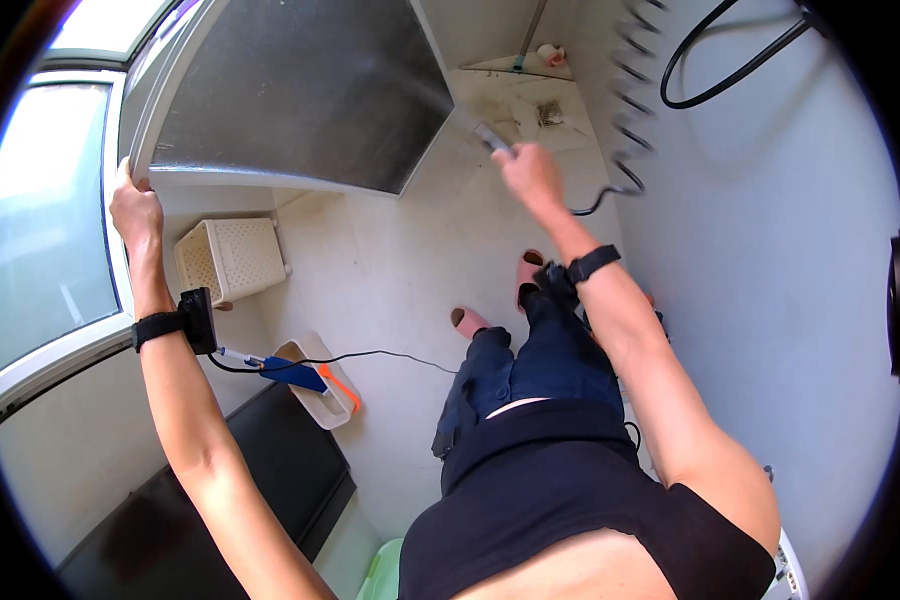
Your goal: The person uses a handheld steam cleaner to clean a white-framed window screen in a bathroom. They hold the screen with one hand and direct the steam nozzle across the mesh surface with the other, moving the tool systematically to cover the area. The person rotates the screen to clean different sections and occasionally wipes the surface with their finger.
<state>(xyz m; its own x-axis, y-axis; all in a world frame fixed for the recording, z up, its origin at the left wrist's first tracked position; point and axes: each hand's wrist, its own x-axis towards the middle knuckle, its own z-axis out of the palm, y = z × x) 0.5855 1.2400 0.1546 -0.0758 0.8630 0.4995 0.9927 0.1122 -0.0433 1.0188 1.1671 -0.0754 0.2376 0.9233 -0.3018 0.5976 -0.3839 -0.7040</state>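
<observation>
My left hand [137, 208] is closed round the near left corner of a window screen [300, 100], a dark grey panel in a pale frame, tilted up in front of the window. In my right hand [532, 180] is a handheld spray nozzle [490, 138], pointed at the screen's right edge. A faint whitish spray shows between the nozzle and the panel. From under that hand a black coiled hose [625, 178] runs up along the right wall. The screen's top edge is cut off by the picture.
A window [45, 220] stands open at the left. Below it are a cream basket [240, 255] and a tub [332, 405] holding a blue and an orange tool. A floor squeegee [519, 62] leans in the far corner by a drain [549, 113]. A black cable [370, 353] hangs from my left wrist.
</observation>
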